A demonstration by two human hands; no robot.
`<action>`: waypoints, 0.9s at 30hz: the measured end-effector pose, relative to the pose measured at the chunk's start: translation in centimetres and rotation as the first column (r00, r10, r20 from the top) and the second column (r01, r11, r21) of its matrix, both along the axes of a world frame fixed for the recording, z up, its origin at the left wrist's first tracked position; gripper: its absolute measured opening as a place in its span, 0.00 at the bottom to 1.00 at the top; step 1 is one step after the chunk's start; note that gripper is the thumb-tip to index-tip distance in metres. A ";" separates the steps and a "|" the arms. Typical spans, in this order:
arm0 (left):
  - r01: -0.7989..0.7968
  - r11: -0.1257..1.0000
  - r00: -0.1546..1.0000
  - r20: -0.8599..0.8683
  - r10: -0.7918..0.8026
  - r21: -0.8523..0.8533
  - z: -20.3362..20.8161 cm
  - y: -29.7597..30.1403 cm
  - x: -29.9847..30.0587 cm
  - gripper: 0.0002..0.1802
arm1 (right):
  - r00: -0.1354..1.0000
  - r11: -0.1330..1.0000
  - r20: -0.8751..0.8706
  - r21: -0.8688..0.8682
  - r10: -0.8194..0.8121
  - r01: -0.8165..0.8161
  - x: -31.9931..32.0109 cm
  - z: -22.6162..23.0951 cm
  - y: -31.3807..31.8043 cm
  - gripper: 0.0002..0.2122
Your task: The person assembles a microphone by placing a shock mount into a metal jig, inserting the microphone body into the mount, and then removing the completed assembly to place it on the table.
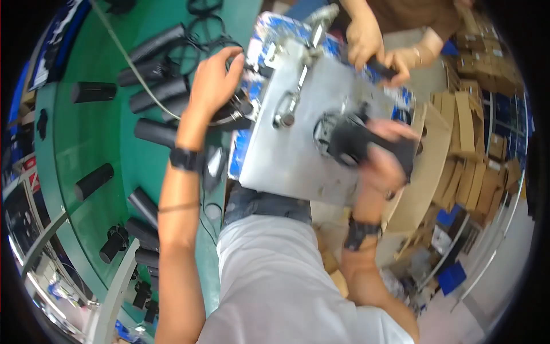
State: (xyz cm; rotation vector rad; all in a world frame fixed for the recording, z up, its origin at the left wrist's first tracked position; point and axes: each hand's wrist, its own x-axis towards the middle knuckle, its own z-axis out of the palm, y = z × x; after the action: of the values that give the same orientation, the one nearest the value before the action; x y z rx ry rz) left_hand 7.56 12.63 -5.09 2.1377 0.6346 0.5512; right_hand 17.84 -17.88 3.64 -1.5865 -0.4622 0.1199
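Note:
My right hand (385,163), smeared by motion, is wrapped round a black cylinder (350,139). One end of it is over the round black fixture (324,133) on a metal plate (269,163). My left hand (213,85) is to the left of the plate, near black cables (220,41); its thumb and fingers are apart, and I see nothing held in it. Between my hands, a metal toggle clamp (286,112) is mounted on the plate. Across from me, a co-worker's hands (365,39) hold a small dark piece (382,67).
Several black cylinders (94,92) lie on the green bench (129,34) at left. A thin pale hose (137,74) crosses toward the plate. Stacked cardboard boxes (464,120) stand at right, beyond a pale board (429,149). A metal rail (112,298) is at lower left.

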 end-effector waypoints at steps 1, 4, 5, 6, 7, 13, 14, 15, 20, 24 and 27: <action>-0.098 0.995 0.989 0.106 0.100 -0.023 2.3 -0.5 -0.6 0.16 | 1.000 0.999 0.020 0.031 0.019 -0.020 1.5 3.5 0.6 0.18; -0.147 0.968 0.874 0.432 0.224 -0.205 12.9 -4.1 -7.2 0.11 | 0.859 0.812 0.337 0.317 0.386 -0.490 -0.5 12.3 2.0 0.26; -0.051 0.999 0.894 0.445 0.045 0.003 14.3 -4.9 -9.0 0.16 | 0.890 0.854 0.200 0.259 0.409 -0.451 -1.7 11.1 4.5 0.26; 0.060 0.992 0.947 0.321 -0.022 -0.109 15.9 -6.9 -10.0 0.24 | 0.902 0.884 0.051 0.179 0.429 -0.431 -3.9 10.2 5.9 0.26; 0.253 0.964 0.914 0.308 -0.265 0.080 17.5 -7.8 -10.3 0.33 | 0.879 0.886 0.122 -0.003 0.461 -0.464 -4.7 9.5 6.2 0.30; -0.078 0.983 0.939 0.320 0.128 -0.164 14.2 -5.6 -16.1 0.36 | 0.694 0.688 0.061 -0.219 0.717 -0.692 -11.1 8.8 10.0 0.37; -0.216 0.915 0.897 0.300 0.324 -0.341 13.0 -3.1 -18.3 0.34 | 0.682 0.680 0.075 -0.218 0.727 -0.700 -10.9 8.7 9.4 0.37; -0.416 0.854 0.815 0.288 0.503 -0.314 11.5 0.3 -20.4 0.32 | 0.669 0.649 -0.023 -0.224 0.743 -0.727 -10.4 7.9 8.8 0.34; -0.860 0.487 0.432 0.285 0.856 -0.157 2.6 13.7 -25.5 0.35 | 0.651 0.590 -0.254 -0.279 0.716 -0.758 -9.9 6.1 5.3 0.25; -0.949 0.315 0.312 0.078 0.947 -0.030 -1.6 16.3 -26.3 0.35 | 0.619 0.498 -0.335 -0.382 0.711 -0.778 -9.4 5.1 3.0 0.21; -0.942 0.334 0.330 0.257 0.909 0.028 0.2 17.4 -24.1 0.36 | 0.741 0.678 -0.397 -0.313 0.542 -0.665 -8.5 3.5 -0.6 0.16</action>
State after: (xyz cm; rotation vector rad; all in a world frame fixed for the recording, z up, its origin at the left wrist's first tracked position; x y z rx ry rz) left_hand -16.56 30.07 -4.86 1.5967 1.8008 1.4748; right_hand 9.33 -18.52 7.17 -1.7542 -0.7770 1.0221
